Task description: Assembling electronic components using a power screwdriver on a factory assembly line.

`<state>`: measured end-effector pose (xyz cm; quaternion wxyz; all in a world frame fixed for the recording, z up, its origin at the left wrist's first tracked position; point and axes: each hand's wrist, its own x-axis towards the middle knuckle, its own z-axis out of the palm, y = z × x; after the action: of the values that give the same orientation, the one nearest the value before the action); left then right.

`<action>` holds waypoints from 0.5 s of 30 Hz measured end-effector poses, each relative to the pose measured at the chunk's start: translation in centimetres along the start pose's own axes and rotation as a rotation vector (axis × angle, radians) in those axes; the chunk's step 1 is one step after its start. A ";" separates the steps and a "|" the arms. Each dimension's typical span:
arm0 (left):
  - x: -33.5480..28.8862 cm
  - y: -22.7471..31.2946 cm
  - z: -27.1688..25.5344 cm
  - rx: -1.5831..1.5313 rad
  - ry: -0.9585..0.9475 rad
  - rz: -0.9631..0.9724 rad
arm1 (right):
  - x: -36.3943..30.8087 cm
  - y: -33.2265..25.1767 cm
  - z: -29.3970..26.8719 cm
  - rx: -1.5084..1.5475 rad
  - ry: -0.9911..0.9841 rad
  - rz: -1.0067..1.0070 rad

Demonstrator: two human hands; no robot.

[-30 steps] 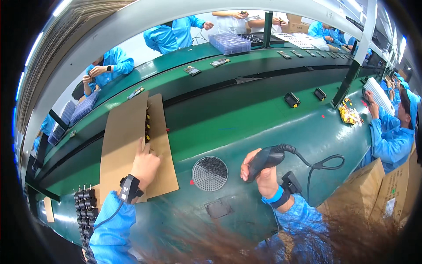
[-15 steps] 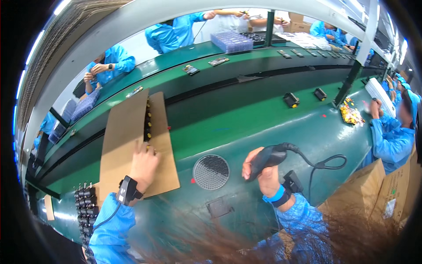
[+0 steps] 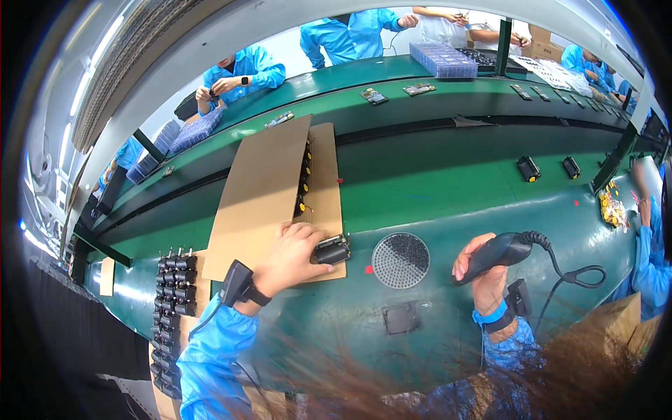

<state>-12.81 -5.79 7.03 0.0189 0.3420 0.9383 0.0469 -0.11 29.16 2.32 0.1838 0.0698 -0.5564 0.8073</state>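
Observation:
My left hand [image 3: 297,255], palm down with thumb and fingers bent, grips a small black boxy part [image 3: 332,250] at the near right corner of a flat cardboard sheet [image 3: 329,150]. My right hand [image 3: 484,271] is wrapped round a black corded electric screwdriver [image 3: 500,255], held above the table with its front end pointing down and left. Between my hands lies a round plate of small holes [image 3: 392,269], partly filled with tiny dark pieces. Under a raised cardboard flap [image 3: 259,175] stands a row of black parts with yellow ends [image 3: 302,185].
Stacked black parts [image 3: 168,308] stand at the left. Two more black parts [image 3: 528,168] sit on the green surface at right, near a bag of yellow pieces [image 3: 612,210]. A green post [image 3: 616,161] rises there. The screwdriver's cord [image 3: 584,274] loops rightward. Co-workers sit opposite and at right.
My left hand has come back from the row under the flap toward me and now holds a black part. The view has swung left; my right hand still holds the screwdriver.

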 end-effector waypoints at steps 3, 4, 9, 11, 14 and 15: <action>-0.1 1.0 0.8 -0.029 -0.028 0.044 | 0.0 -0.4 0.3 -0.016 0.013 0.008; -0.2 1.9 0.4 0.015 0.026 0.073 | -0.2 -0.5 0.2 -0.022 0.027 0.009; -1.5 3.3 1.4 0.054 0.173 0.079 | 0.1 -0.6 0.4 -0.048 0.001 -0.003; -1.2 2.9 2.3 0.029 0.200 0.068 | 0.1 -0.5 0.2 -0.055 0.002 -0.008; -0.8 2.6 1.9 -0.064 0.254 0.032 | 0.1 -0.5 0.0 -0.056 0.017 -0.006; -0.5 2.5 1.7 -0.135 0.282 0.007 | 0.2 -0.6 0.0 -0.055 0.021 -0.011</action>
<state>-10.69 -4.08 5.63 -0.0902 0.3333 0.9252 0.1577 -0.04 29.42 2.86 0.1957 0.0594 -0.5762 0.7913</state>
